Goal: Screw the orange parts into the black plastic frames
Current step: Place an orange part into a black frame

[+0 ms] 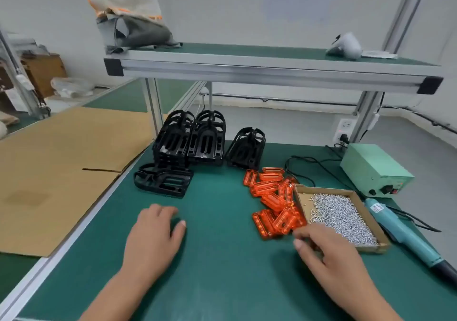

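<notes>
Several black plastic frames (pixel 195 140) stand stacked at the back of the green mat, and one black frame (pixel 163 181) lies flat in front of them. A heap of orange parts (pixel 274 202) lies right of centre, beside a cardboard tray (pixel 303 198) holding many silver screws (pixel 343 216). My left hand (pixel 154 236) rests palm down on the mat, fingers loosely bent, holding nothing. My right hand (pixel 329 249) hovers at the near corner of the tray next to the orange heap, fingers curled; it is blurred and I cannot tell whether it holds anything.
A teal electric screwdriver (pixel 400 231) lies right of the tray, cabled to a green power box (pixel 376 169). An aluminium shelf (pixel 247 70) spans overhead with a cloth bag on it. Flattened cardboard (pixel 57 172) covers the bench to the left.
</notes>
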`<state>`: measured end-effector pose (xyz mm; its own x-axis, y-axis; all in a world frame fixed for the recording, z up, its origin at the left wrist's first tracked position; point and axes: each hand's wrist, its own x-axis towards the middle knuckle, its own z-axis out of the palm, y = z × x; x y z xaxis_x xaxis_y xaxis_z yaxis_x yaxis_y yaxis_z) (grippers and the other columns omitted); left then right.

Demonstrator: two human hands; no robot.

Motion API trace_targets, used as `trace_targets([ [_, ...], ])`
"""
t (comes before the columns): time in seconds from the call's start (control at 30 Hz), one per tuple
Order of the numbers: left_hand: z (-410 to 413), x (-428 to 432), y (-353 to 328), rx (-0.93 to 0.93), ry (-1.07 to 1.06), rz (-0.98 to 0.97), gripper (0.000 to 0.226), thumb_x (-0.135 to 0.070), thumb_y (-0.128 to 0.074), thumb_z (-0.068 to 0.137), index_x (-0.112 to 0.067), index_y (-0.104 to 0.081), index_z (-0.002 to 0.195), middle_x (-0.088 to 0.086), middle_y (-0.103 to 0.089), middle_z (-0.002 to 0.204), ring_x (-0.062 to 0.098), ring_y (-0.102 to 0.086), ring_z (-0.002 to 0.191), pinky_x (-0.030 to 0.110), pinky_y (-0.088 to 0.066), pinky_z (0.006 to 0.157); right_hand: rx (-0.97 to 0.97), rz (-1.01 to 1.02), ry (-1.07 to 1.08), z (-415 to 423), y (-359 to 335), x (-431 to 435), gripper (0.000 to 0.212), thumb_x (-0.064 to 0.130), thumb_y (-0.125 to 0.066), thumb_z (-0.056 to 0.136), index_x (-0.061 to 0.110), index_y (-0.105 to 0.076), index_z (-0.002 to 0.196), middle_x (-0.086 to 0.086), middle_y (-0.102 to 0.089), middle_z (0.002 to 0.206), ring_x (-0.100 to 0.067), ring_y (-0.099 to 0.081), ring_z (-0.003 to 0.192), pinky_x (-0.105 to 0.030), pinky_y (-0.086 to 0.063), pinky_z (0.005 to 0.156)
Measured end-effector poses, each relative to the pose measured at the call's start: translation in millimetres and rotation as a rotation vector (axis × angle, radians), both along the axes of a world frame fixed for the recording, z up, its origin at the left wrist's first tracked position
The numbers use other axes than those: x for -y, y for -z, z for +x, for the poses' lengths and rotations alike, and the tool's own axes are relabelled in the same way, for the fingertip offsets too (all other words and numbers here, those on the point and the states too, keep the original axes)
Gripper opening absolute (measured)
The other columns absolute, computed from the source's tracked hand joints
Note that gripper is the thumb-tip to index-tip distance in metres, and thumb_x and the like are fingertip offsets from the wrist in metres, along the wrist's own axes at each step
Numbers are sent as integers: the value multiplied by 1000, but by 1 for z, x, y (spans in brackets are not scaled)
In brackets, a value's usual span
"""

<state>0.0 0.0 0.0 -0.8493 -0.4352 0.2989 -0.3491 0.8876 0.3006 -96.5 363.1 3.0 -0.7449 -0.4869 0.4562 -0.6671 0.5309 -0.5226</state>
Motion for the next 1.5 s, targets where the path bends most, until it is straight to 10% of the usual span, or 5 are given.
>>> trace_targets([
  [0.27,-74,53,-7,183,-262,-36,102,-97,-34,80,-30,-42,157,20,-42,154,41,-43,137,56,-44,103,-156,449,199,-48,-1,39,50,70,-54,97,29,-75,117,8,-70,129,-22,-57,128,-50,-33,111],
  [0.7,-55,48,1,192,-96,5,83,-80,-45,84,-34,-50,153,17,-34,165,39,-31,149,55,-31,118,-180,352,102,-53,15,24,39,68,-49,100,37,-68,115,9,-66,126,-27,-46,136,-29,-2,126],
  [0.9,-42,37,-3,175,133,88,83,-90,-41,81,-39,-56,145,5,-28,171,30,-28,152,52,-25,121,-91,340,70,-52,12,19,41,65,-59,93,36,-70,120,10,-66,133,-25,-39,152,-53,-18,128],
  [1.13,-28,22,-7,179,547,329,48,-42,-60,88,-46,-61,136,-26,-19,171,-3,-29,153,35,-31,123,-26,136,-52,-27,0,27,51,60,-72,87,32,-66,129,22,-59,139,2,-48,135,-9,-29,112],
  [1.5,-32,-1,-10,209,624,464,68,-14,-60,98,-36,-41,160,-29,-20,170,-17,-17,151,15,-23,121,-84,374,-73,-43,7,72,59,57,-67,93,23,-63,141,2,-54,154,-18,-47,143,-35,-45,114],
])
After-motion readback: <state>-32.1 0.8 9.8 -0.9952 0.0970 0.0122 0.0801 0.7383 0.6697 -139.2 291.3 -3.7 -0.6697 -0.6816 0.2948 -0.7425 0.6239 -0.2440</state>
